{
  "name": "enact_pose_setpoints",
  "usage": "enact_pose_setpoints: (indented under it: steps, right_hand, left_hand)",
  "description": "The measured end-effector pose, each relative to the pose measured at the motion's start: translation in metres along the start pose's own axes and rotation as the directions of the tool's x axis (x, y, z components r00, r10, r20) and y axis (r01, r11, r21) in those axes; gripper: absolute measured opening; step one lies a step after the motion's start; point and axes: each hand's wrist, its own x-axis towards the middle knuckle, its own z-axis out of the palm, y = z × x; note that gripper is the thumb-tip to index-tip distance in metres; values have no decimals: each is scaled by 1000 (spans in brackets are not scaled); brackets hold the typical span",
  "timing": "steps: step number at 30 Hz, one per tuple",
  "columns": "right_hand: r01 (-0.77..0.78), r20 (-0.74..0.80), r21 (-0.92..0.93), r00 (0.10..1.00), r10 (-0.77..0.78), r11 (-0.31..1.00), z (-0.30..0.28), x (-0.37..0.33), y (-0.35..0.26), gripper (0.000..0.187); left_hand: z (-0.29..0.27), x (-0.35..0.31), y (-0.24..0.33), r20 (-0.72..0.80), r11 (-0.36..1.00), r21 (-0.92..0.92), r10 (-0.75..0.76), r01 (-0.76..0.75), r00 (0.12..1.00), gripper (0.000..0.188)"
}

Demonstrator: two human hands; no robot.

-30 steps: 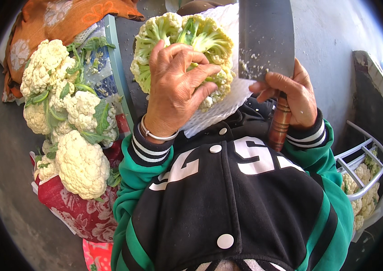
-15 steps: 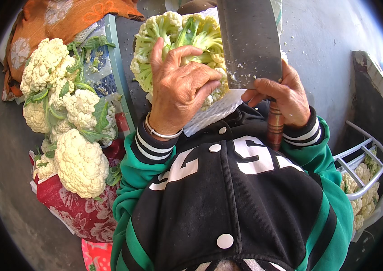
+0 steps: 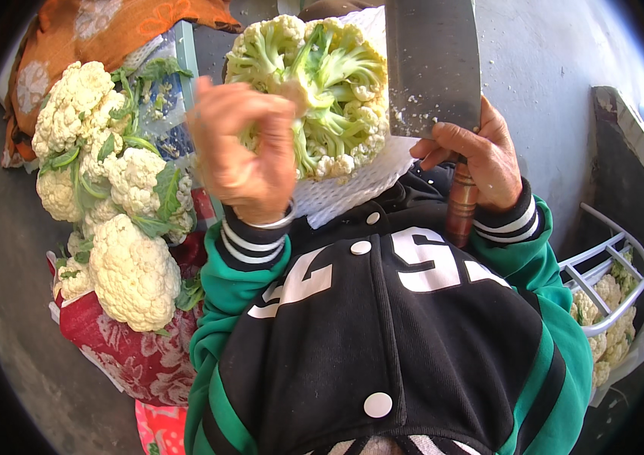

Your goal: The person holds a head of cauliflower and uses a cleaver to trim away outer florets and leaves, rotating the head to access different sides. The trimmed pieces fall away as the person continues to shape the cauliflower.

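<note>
A cauliflower head point(image 3: 337, 83) rests stem side up on white foam netting point(image 3: 364, 186), its pale green branches and core showing. Over its left edge is my left hand point(image 3: 242, 148), blurred by motion; its fingers look bent, but I cannot tell whether anything is between them. My right hand point(image 3: 485, 155) is closed on a cleaver point(image 3: 432, 68), gripping it where the blade meets the brown wooden handle point(image 3: 461, 208). The wide blade stands upright just right of the cauliflower, with white crumbs stuck near its base.
Several whole cauliflowers point(image 3: 136, 273) with leaves are piled at the left on a red patterned cloth point(image 3: 144, 364). Beyond them lies an orange cloth point(image 3: 151, 23). At the right, cauliflower pieces point(image 3: 610, 303) sit beside a white metal frame point(image 3: 625, 292).
My left hand has lifted off the middle of the cauliflower and moved left, uncovering its core. The cleaver in my right hand has shifted slightly right.
</note>
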Motion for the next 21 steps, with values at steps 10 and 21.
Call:
enact_pose_setpoints:
  steps: [10,21]
  right_hand:
    - [-36,-75,58,996,40,998,2,5,4,44]
    - [-32,-107,43,994,36,999,-1,7,8,35]
  left_hand:
    - [-50,3,-57,-5,872,441,-234,212,972,52]
    - [-58,0,-16,374,969,72,-246,237,894,29]
